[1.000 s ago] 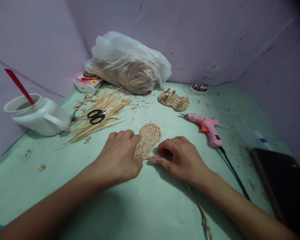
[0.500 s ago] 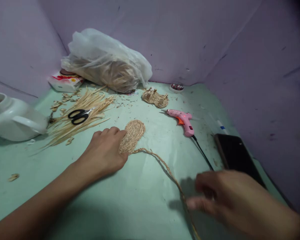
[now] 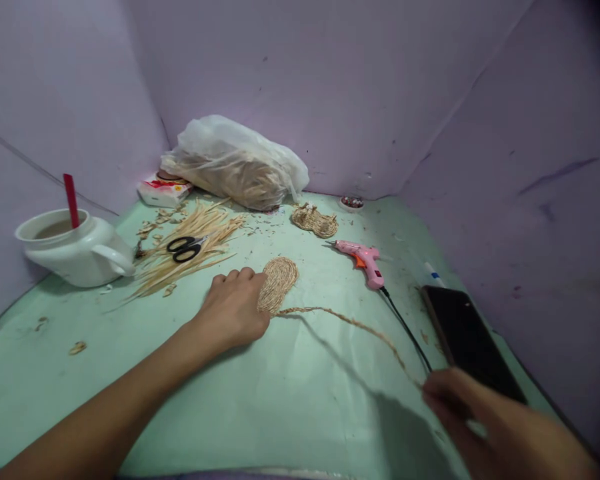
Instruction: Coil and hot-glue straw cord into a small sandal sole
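Observation:
An oval coiled piece of braided straw (image 3: 281,281) lies flat on the pale green table (image 3: 220,407). My left hand (image 3: 239,305) is closed on its left edge. From the lower end of that oval, a loose straw braid (image 3: 353,321) runs to the right, lifted off the surface and casting a shadow. The far part of this braid is pinched between the fingers and thumb of my right hand (image 3: 485,420), at the lower right. A pink glue gun (image 3: 363,259) with an orange trigger lies beyond, its black cord trailing toward my right hand.
Black-handled scissors (image 3: 185,249) rest on loose straw strips (image 3: 205,230). A white pot (image 3: 87,257) with a red stick stands left. At the back are a plastic bag (image 3: 240,163), a coiled straw piece (image 3: 315,221) and a bead dish (image 3: 351,203). A phone (image 3: 473,340) lies right.
My right hand has gone from open beside the braid to pinching it, and has raised it off the table. My left hand stays on the oval. The view has tilted up.

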`<state>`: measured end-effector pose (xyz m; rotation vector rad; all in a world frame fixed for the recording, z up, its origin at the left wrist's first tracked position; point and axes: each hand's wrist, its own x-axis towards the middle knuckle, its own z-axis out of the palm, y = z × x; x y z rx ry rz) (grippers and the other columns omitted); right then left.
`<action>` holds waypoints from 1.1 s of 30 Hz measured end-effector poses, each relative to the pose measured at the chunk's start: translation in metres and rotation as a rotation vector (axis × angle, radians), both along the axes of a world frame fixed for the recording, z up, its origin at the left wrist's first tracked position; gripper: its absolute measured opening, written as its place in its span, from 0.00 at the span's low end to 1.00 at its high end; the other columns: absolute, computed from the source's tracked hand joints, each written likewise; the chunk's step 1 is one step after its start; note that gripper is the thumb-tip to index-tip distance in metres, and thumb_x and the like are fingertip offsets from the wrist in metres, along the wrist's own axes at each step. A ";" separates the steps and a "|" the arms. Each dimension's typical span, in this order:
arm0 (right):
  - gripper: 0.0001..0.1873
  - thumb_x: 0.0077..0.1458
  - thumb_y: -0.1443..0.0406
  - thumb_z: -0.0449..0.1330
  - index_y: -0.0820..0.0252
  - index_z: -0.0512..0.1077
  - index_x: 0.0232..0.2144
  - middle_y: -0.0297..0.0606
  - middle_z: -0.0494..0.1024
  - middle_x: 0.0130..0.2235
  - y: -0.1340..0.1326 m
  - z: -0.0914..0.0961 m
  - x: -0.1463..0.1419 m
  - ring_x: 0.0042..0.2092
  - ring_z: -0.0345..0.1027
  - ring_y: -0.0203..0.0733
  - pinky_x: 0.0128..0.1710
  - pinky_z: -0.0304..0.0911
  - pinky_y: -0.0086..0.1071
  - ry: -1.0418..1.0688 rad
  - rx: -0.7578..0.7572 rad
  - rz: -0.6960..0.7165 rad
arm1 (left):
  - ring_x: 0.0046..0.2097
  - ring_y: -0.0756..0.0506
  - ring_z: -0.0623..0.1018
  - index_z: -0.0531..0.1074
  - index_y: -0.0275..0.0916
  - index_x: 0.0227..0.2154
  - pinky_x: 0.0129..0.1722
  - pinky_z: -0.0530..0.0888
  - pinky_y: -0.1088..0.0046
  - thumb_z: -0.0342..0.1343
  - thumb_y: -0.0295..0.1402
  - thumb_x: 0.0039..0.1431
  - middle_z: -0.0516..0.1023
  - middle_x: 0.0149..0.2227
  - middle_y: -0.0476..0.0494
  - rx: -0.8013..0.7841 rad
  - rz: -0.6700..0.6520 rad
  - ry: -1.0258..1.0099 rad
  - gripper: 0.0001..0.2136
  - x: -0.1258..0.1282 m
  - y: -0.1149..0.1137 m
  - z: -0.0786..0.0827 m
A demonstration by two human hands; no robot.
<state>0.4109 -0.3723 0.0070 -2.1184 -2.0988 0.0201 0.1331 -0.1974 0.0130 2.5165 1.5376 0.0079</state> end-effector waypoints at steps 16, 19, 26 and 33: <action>0.06 0.48 0.72 0.57 0.61 0.75 0.28 0.45 0.79 0.31 0.249 0.027 -0.018 0.40 0.68 0.50 0.38 0.51 0.38 -0.416 0.134 0.224 | 0.49 0.32 0.71 0.65 0.35 0.53 0.48 0.65 0.51 0.50 0.37 0.51 0.72 0.47 0.33 -0.013 0.013 -0.019 0.25 0.000 -0.001 0.001; 0.09 0.46 0.76 0.57 0.62 0.75 0.26 0.47 0.79 0.32 0.265 0.018 -0.027 0.41 0.68 0.50 0.39 0.51 0.39 -0.389 0.119 0.203 | 0.49 0.33 0.71 0.65 0.36 0.53 0.49 0.65 0.51 0.50 0.37 0.51 0.73 0.46 0.34 -0.008 0.018 -0.019 0.25 0.000 0.000 0.000; 0.25 0.45 0.79 0.52 0.66 0.70 0.47 0.53 0.74 0.48 0.244 0.013 -0.053 0.42 0.70 0.50 0.35 0.57 0.36 -0.242 0.196 0.118 | 0.49 0.34 0.71 0.65 0.39 0.52 0.49 0.65 0.53 0.52 0.37 0.50 0.73 0.47 0.35 -0.026 0.044 -0.016 0.24 0.001 0.001 -0.002; 0.09 0.53 0.74 0.56 0.57 0.74 0.32 0.37 0.79 0.35 0.175 0.003 -0.071 0.40 0.70 0.42 0.41 0.62 0.35 0.389 0.064 0.672 | 0.48 0.34 0.71 0.66 0.38 0.51 0.49 0.65 0.53 0.52 0.36 0.50 0.73 0.46 0.36 -0.028 0.043 -0.044 0.23 0.001 0.000 -0.004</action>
